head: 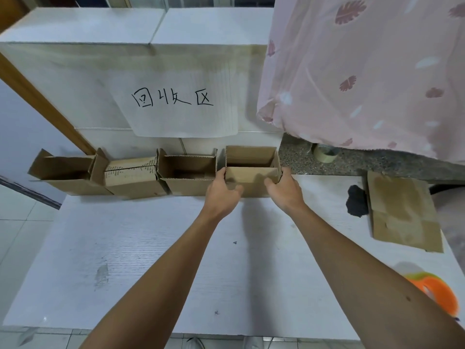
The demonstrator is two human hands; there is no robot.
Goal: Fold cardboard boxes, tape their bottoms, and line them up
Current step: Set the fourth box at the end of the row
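While left hand (221, 191) and right hand (285, 188) are gripping opposite sides of the open box (251, 157) at the row's right end, by the table (176, 248) far edge, uneven pushing is risking knocking the neighbouring box (187, 172) out of line.

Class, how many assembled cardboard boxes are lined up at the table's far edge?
4: leftmost box, second box, third box, and rightmost box, held between left hand and right hand. Flat cardboard lies separately at right.

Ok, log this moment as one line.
step: lining up | left hand: holds open box | right hand: same box | spot: right end of row
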